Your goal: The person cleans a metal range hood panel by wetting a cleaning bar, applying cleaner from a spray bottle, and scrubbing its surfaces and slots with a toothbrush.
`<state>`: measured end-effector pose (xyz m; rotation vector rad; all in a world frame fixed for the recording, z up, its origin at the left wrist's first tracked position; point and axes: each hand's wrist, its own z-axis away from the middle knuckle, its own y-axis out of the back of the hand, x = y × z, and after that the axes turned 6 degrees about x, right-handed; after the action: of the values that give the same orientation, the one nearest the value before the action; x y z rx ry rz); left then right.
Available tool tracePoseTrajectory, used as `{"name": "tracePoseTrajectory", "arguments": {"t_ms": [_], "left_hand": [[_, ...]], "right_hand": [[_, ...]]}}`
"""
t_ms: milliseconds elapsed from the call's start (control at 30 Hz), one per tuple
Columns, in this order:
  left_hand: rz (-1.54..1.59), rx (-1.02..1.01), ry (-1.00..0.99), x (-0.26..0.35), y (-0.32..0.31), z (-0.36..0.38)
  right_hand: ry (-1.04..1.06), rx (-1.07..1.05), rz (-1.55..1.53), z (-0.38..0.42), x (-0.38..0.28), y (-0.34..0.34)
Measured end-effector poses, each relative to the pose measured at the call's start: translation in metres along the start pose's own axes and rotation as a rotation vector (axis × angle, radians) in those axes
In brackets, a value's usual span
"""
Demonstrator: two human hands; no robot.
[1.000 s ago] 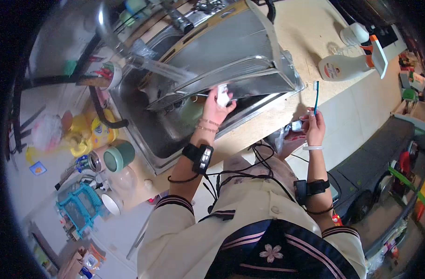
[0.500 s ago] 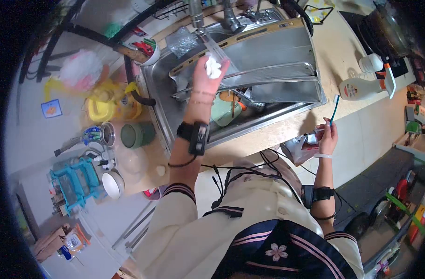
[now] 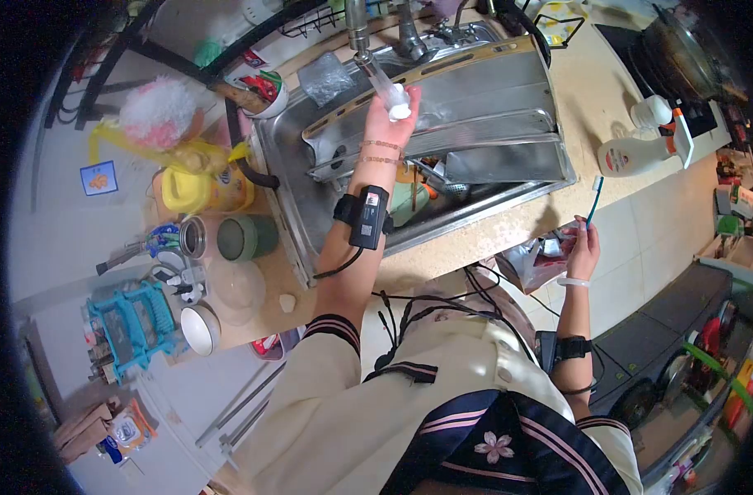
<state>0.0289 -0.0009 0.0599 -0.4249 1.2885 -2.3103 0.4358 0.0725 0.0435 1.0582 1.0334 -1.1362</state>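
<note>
One toothbrush point(image 3: 593, 205), long axis slanted, bristles point(image 3: 597, 184) pointing forward, pinched in right hand point(image 3: 583, 251); white wad point(image 3: 400, 103) on open left hand point(image 3: 392, 124).

no legible text, blurred label point(image 3: 615, 158) on spray bottle point(image 3: 647, 156), tiny sticker point(image 3: 371, 200) on wrist device point(image 3: 367, 221)

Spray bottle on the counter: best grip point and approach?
Probably the neck of the spray bottle, below its spray head, from the counter's front edge: the neck is slimmer than the broad body, and that side looks unblocked.
</note>
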Motion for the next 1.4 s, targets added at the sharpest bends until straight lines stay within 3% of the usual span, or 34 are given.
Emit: {"name": "tracePoseTrajectory", "arguments": {"t_ms": [200,500,600,700,800,833,967,1033,1100,1167,1233,1333,1400], "left_hand": [[-0.002,-0.086,0.179,0.005,-0.015,0.005],[-0.055,-0.071,0.173,0.004,-0.01,-0.013],[-0.072,-0.059,0.023,-0.001,-0.005,-0.007],[-0.131,-0.11,0.055,0.004,0.008,-0.002],[-0.418,0.103,-0.224,-0.024,0.017,0.047],[-0.441,0.082,-0.192,-0.028,0.031,0.059],[-0.59,0.162,-0.01,-0.063,0.066,0.086],[-0.506,0.116,0.382,-0.092,0.092,0.053],[-0.401,0.267,0.459,-0.139,0.094,0.017],[-0.412,0.188,0.398,-0.183,0.077,-0.012],[-0.434,-0.037,0.402,-0.213,0.068,-0.033],[-0.811,0.067,0.297,-0.257,0.061,-0.048],[-0.814,-0.037,0.341,-0.265,0.097,-0.084]], "right_hand": [[-0.003,0.002,-0.015,-0.004,0.002,0.003],[-0.052,-0.001,-0.014,-0.008,-0.001,0.006],[-0.065,0.0,0.004,-0.014,0.005,0.007],[-0.066,-0.002,0.005,-0.015,0.004,0.005],[-0.077,-0.012,-0.033,-0.019,0.004,0.007],[-0.078,-0.014,-0.045,-0.02,0.005,0.008],[-0.08,-0.008,-0.064,-0.024,0.008,0.019],[-0.089,-0.006,-0.052,-0.026,0.013,0.023],[-0.101,-0.004,-0.031,-0.029,0.018,0.025],[-0.102,0.008,-0.025,-0.031,0.023,0.027],[-0.109,0.023,-0.018,-0.03,0.023,0.031],[-0.11,0.031,-0.004,-0.029,0.02,0.038],[-0.094,0.03,0.009,-0.031,0.02,0.042]]}}
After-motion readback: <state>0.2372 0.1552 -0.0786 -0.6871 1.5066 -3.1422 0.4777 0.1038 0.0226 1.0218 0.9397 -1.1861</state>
